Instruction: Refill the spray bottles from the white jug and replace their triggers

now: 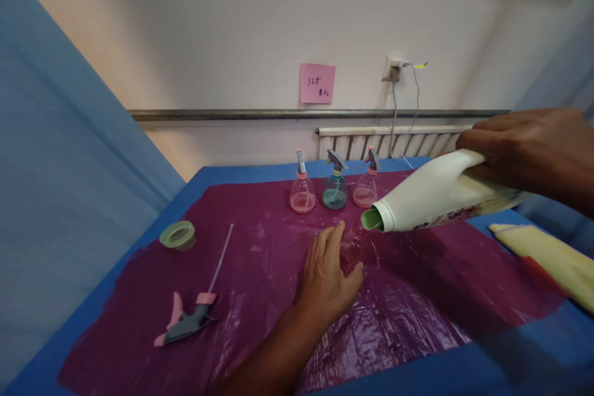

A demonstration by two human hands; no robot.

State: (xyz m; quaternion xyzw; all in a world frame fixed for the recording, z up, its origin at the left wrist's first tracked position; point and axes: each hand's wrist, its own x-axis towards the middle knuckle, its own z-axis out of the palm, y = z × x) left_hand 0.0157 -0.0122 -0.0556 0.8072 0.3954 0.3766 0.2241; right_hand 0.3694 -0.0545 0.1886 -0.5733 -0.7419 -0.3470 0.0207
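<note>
My right hand (533,148) grips the handle end of a large white detergent bottle (436,201) and holds it tipped almost flat. Its green open mouth (371,219) points left and down. Just under that mouth stands a small clear pinkish bottle (351,252) without a top, on the purple plastic sheet (417,297). My left hand (327,278) is curled round this small bottle, with the thumb on its near side and the fingers behind it. Whether any liquid is flowing cannot be made out.
Three capped spray bottles stand in a row at the back: pink (301,193), teal (335,190), pink (366,189). A green cap (177,235) and a loose spray head with its tube (188,320) lie at the left. A yellow packet (550,263) lies at the right edge.
</note>
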